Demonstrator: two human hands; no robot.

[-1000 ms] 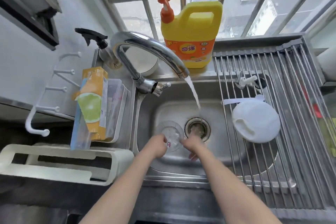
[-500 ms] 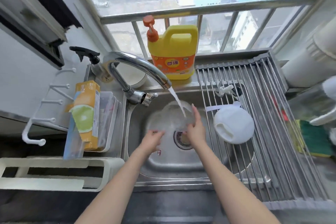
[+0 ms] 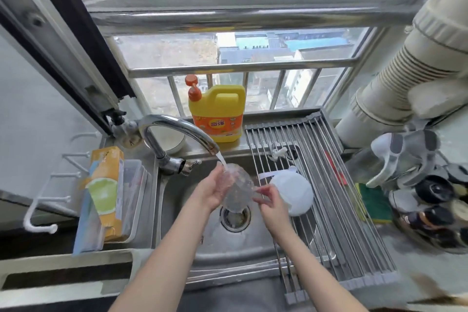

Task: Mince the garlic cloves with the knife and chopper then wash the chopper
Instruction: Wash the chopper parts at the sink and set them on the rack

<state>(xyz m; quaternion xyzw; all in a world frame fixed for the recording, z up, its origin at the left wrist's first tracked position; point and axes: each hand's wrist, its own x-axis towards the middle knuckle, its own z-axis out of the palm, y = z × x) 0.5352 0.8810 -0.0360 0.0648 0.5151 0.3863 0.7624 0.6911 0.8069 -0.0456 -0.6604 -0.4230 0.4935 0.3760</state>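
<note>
A clear plastic chopper bowl (image 3: 238, 189) is held tilted over the drain (image 3: 235, 218) of the steel sink (image 3: 192, 251), under water running from the faucet (image 3: 177, 126). My left hand (image 3: 211, 189) cups its left side. My right hand (image 3: 269, 199) pinches its right rim. The white chopper lid (image 3: 291, 190) lies on the roll-up drying rack (image 3: 336, 223) to the right. A small white chopper part (image 3: 278, 152) rests at the rack's far end.
A yellow dish soap jug (image 3: 217, 114) stands on the sill behind the sink. A box in a plastic holder (image 3: 106, 192) sits left of the sink. Bottles and jars (image 3: 430, 200) crowd the right counter beside a green sponge (image 3: 372, 200).
Both hands lifted the clear bowl from the sink bottom up into the water stream. The left hand now cups its side. The camera tilted upward.
</note>
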